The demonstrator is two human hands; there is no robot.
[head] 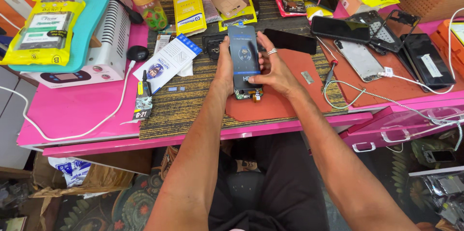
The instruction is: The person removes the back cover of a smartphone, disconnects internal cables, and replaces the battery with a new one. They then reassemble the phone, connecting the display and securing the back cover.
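A dark smartphone with a lit screen is held upright-ish over the striped work mat in the middle of the pink table. My left hand grips its left edge. Its right edge is held by my right hand, which wears a ring. Exposed circuit parts show at the phone's lower end, over an orange mat.
A glue tube and a blue-white box lie left of the phone. A white machine with a teal pad sits far left. Several phones and frames, a screwdriver and a white cable lie right. An open pink drawer juts out.
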